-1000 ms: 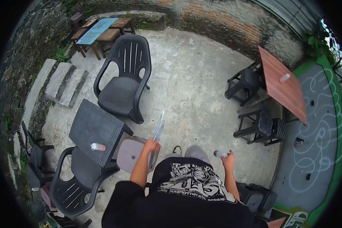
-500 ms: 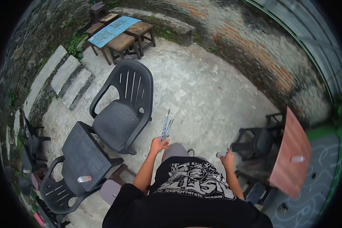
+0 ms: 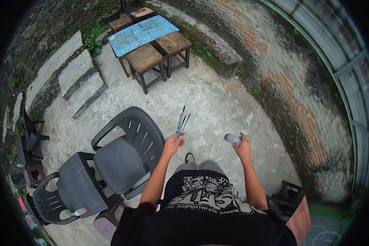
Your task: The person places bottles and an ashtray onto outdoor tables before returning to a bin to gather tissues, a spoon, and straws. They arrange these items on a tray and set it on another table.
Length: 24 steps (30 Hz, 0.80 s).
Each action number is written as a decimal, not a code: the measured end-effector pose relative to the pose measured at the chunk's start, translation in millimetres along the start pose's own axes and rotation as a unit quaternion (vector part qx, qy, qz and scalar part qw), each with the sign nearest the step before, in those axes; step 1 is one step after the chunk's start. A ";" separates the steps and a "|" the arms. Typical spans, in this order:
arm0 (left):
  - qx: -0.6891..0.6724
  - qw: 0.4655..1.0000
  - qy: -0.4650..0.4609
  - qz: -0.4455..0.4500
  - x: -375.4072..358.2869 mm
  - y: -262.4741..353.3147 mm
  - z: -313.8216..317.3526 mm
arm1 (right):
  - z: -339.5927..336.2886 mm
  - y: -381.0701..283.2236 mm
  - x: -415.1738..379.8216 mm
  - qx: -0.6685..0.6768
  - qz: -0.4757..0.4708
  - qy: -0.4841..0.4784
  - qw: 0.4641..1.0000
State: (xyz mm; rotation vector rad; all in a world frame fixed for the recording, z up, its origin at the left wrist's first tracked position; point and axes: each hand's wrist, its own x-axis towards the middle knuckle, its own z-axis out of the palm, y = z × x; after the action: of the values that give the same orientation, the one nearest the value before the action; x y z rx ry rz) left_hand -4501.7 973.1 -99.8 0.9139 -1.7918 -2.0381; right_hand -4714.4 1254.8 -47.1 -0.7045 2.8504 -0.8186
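blue table nearer now (view swung)

The light is soft, even daylight, without glare and with only weak shadows under the grey chair. The fisheye lens bends the brick wall strongly, and black corners frame the view. The edges are a little blurred; the centre is sharp.

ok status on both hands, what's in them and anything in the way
Left hand shut on thin sheets. Right hand shut on small bottle. Dark plastic chair close on the left; concrete ahead.
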 end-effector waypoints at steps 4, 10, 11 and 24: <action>0.078 0.997 -0.007 -0.011 136.8 57.4 -16.2 | 12.5 -62.0 143.6 0.042 -0.066 -0.031 0.996; 0.138 0.976 0.145 -0.079 300.3 20.9 -69.9 | 73.1 -136.1 362.9 0.072 -0.146 -0.080 0.983; 0.096 0.975 0.155 -0.128 312.2 32.8 -73.4 | 79.8 -153.0 403.4 0.076 -0.161 -0.094 0.980; 0.000 0.893 0.335 -0.301 430.8 30.9 -169.8 | 217.2 -406.1 810.5 0.049 -0.297 -0.196 0.933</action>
State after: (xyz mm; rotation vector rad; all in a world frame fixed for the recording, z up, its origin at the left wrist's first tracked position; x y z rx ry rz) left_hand -4731.0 580.8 -193.5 2.0617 -1.2033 -1.6514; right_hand -5224.2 476.4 9.9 -1.5522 2.2335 -0.7562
